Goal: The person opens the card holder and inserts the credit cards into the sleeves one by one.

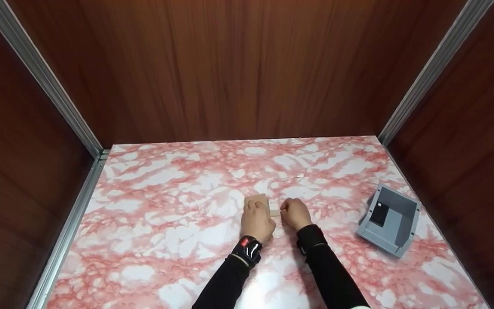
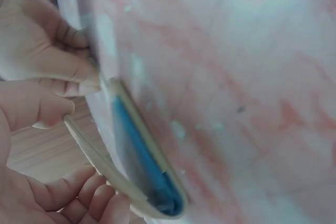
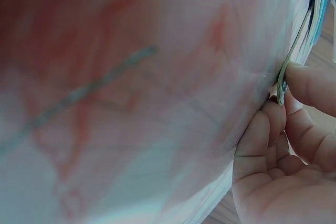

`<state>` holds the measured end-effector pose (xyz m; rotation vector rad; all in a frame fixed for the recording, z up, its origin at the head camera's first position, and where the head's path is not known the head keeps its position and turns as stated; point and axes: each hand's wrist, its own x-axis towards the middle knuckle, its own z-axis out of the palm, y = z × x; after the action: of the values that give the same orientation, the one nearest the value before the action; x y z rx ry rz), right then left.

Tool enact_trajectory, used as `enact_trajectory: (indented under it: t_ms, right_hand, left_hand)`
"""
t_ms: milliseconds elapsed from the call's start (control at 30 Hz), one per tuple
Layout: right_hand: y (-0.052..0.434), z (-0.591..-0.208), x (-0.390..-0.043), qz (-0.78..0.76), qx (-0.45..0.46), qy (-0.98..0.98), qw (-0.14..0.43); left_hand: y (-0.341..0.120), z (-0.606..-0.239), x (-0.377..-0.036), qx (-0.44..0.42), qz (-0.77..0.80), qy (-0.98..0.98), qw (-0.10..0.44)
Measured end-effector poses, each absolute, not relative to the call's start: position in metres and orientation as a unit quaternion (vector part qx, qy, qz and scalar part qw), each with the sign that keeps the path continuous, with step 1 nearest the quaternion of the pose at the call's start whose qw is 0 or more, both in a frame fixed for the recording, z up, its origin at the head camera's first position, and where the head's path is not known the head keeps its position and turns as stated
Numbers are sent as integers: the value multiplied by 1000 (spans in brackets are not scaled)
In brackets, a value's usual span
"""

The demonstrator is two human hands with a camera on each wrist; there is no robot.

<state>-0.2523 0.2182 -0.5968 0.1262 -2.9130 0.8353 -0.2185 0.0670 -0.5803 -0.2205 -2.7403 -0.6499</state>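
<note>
A tan wallet (image 1: pixel 256 198) lies in the middle of the table, with my left hand (image 1: pixel 256 221) over it. In the left wrist view my left thumb and fingers grip its tan cover, which stands apart from the other side and shows a blue lining (image 2: pixel 137 137) between. From its right side a narrow tan strap (image 1: pixel 275 212) reaches across to my right hand (image 1: pixel 296 213). My right thumb and fingertips pinch the strap's end, where a small metal snap (image 3: pixel 284 86) shows in the right wrist view.
A grey open bin (image 1: pixel 378 241) stands tilted at the table's right side, holding a flat black item (image 1: pixel 379 214) with a small white mark. Wood-grain panels (image 1: pixel 238 73) with metal frame posts enclose the back and both sides of the red-and-white marbled table (image 1: pixel 178 189).
</note>
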Motion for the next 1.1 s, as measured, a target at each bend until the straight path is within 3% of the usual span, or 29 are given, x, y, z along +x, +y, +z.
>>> enact_trajectory:
  t_ms: [567,1100]
  right_hand:
    - [218,-594,-249,279,62,-956,67]
    - [218,-594,-249,286,53,-955,54]
  left_hand:
    - [38,-548,-218,-15,-348,-934,80]
    - [5,-542,-216,-16,-384,-920,71]
